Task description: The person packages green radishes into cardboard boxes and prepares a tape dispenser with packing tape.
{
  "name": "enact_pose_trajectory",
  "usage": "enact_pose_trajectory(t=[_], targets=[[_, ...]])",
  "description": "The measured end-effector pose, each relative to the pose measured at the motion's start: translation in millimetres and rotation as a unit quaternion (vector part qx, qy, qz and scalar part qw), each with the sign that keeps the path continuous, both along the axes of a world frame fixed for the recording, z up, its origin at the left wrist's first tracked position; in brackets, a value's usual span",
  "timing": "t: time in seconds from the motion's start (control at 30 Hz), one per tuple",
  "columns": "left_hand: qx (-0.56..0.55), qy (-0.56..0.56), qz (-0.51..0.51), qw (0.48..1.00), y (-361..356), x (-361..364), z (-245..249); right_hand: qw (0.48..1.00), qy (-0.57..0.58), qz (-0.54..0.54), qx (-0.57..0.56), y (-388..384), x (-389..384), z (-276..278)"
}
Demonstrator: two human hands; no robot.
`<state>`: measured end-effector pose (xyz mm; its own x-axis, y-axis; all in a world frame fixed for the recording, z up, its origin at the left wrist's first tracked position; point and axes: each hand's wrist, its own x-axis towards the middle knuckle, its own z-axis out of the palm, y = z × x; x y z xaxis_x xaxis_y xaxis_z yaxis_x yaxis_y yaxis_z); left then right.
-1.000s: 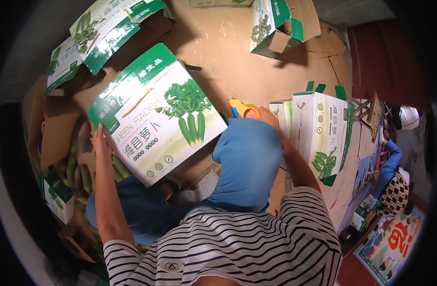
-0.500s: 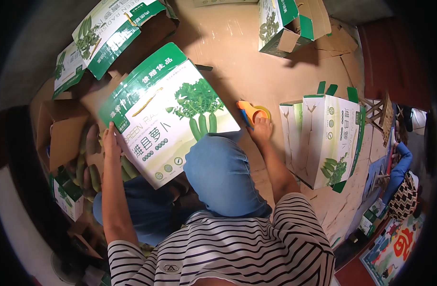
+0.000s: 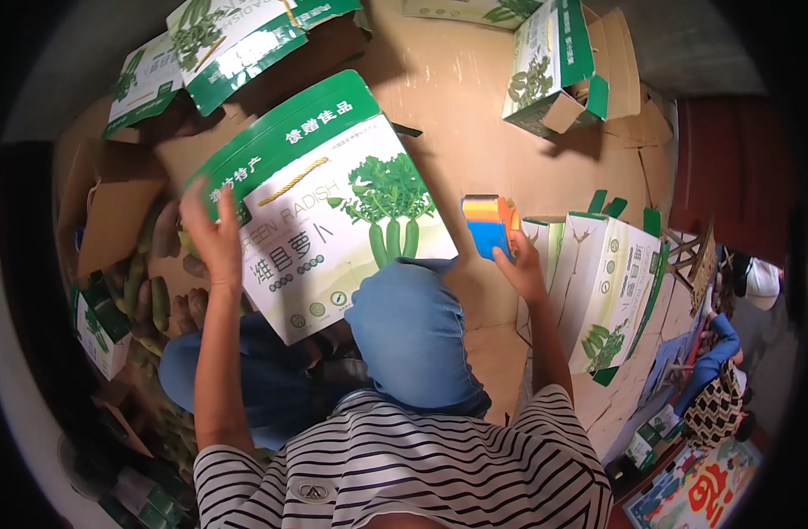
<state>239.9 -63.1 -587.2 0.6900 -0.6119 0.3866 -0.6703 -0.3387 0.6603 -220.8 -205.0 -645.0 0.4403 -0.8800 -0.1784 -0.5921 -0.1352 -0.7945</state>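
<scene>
A white and green radish carton [image 3: 333, 212] with a yellow rope handle lies tilted in front of the person, against the raised knee. At the carton's left edge is my left hand [image 3: 212, 231], fingers apart and partly blurred, over the green flap. My right hand [image 3: 523, 264] is wrapped round an orange and blue tape dispenser [image 3: 490, 227], held upright to the right of the carton.
An upright radish box [image 3: 602, 291] stands at the right, with another open box [image 3: 563, 70] at the top right. Folded cartons [image 3: 237, 44] lie at the top left. Radishes [image 3: 148, 300] are piled at the left beside a brown box [image 3: 122, 220]. A co-worker [image 3: 717, 361] is at the far right.
My right hand has lifted the tape dispenser from the floor and turned it upright. My left hand has moved up the carton's left edge and opened its fingers. The view has shifted slightly.
</scene>
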Motion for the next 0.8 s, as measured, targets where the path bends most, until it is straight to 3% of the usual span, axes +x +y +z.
enact_pose_trajectory(t=[0.03, 0.1, 0.17, 0.4, 0.43, 0.5, 0.6, 0.8], targets=[[-0.022, 0.132, -0.087, 0.987, -14, -29, 29, 0.999, -0.002, 0.039, -0.005, -4, 9, 30], [0.040, 0.244, -0.258, 0.934, -33, -70, 68, 0.992, -0.011, 0.125, -0.017, -13, 34, 76], [0.029, 0.267, -0.370, 0.889, -45, -89, 81, 0.980, -0.007, 0.194, -0.031, -21, 61, 109], [0.009, 0.535, -0.393, 0.748, -41, -87, 74, 0.947, 0.021, 0.321, -0.002, -33, 122, 167], [-0.057, 0.521, -0.372, 0.766, -37, -93, 75, 0.942, 0.028, 0.334, 0.002, -35, 130, 172], [-0.057, 0.500, -0.327, 0.800, -26, -92, 71, 0.933, 0.031, 0.360, 0.010, -38, 144, 179], [-0.092, 0.527, -0.267, 0.801, -15, -92, 60, 0.912, 0.030, 0.410, 0.021, -45, 168, 185], [-0.210, 0.558, -0.134, 0.792, 5, -82, 43, 0.873, 0.022, 0.460, 0.162, -51, 226, 183]])
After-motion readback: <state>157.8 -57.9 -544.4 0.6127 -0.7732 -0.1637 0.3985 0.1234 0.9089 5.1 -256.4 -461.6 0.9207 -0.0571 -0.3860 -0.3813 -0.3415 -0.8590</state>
